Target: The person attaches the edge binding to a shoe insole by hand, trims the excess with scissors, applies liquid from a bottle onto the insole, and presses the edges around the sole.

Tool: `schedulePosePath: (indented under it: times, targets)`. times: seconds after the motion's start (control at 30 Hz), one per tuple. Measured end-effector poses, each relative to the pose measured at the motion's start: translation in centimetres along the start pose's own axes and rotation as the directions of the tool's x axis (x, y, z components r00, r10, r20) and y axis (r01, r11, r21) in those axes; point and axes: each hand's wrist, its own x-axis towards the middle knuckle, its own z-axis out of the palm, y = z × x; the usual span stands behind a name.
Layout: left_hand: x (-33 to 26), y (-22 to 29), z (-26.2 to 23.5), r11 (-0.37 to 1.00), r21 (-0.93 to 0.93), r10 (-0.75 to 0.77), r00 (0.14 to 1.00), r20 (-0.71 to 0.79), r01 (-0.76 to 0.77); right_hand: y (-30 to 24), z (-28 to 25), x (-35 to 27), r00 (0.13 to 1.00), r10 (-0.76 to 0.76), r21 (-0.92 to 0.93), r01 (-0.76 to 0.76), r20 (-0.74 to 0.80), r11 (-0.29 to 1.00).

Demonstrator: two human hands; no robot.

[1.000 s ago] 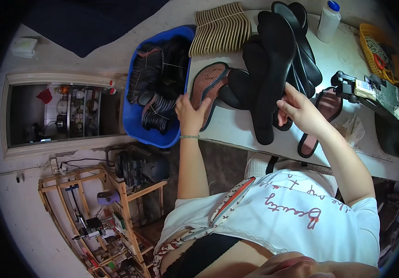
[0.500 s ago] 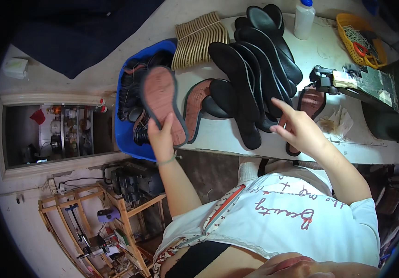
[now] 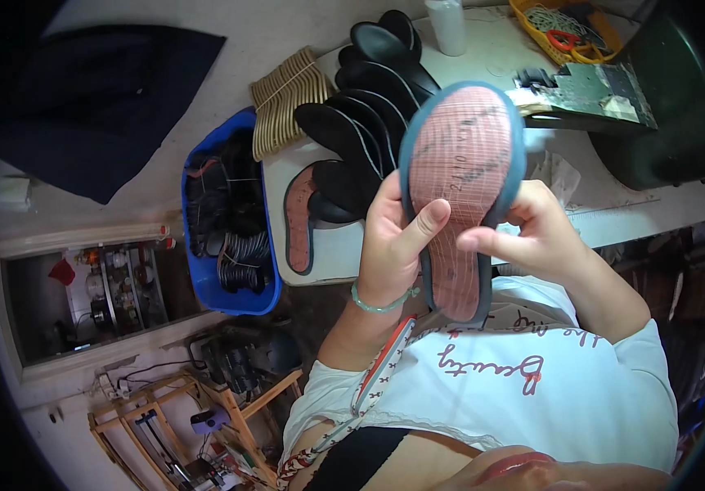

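A shoe sole (image 3: 463,184) with a reddish-pink gridded face and a dark teal rim is held up close in front of me, both hands on it. My left hand (image 3: 393,241) grips its left edge, thumb across the pink face. My right hand (image 3: 524,233) pinches the right edge with fingertips curled onto the face. Behind it, several black insoles (image 3: 361,123) lie fanned out on the white table (image 3: 328,254). Another pink sole with a dark rim (image 3: 298,217) lies flat at the table's left end.
A blue bin (image 3: 230,213) of dark straps and soles stands left of the table. A bundle of tan soles (image 3: 287,94), a white bottle (image 3: 448,24), a yellow basket (image 3: 569,33) and a dark machine (image 3: 663,106) sit at the back. An open cabinet (image 3: 91,295) and a wooden rack (image 3: 181,425) stand below left.
My left hand lifted a pink sole from beside the blue bin and brought it up in front of me. My right hand came off the black insoles and took its other edge.
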Motion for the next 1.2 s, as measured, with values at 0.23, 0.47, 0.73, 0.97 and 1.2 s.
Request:
schedulePosePath:
  times: [0.23,0.47,0.73,0.97,1.2]
  targets:
    - [1.3,-1.9,3.1,0.846,-0.437,-0.201,0.941,0.272,0.307,1.4,-5.5,-2.3,0.997,-0.014,0.489,-0.024,0.072,0.872]
    - [1.2,-2.3,5.4,0.861,-0.367,-0.240,0.918,0.315,0.351,3.5,-7.2,-3.2,0.976,-0.013,0.333,0.087,-0.219,0.939]
    - [1.4,-1.5,4.3,0.985,-0.128,-0.097,0.985,0.140,0.116,-0.3,-6.3,-1.5,0.985,-0.154,0.157,0.164,-0.073,0.974]
    - [1.1,-2.1,4.4,0.990,0.125,0.064,0.998,0.017,-0.066,-2.1,-3.7,-1.1,0.978,0.103,-0.018,-0.108,-0.180,0.994]
    - [0.7,-1.3,3.8,0.966,-0.255,-0.018,0.996,0.090,0.040,-1.9,-3.8,-0.3,0.994,0.073,0.047,-0.070,-0.076,0.996]
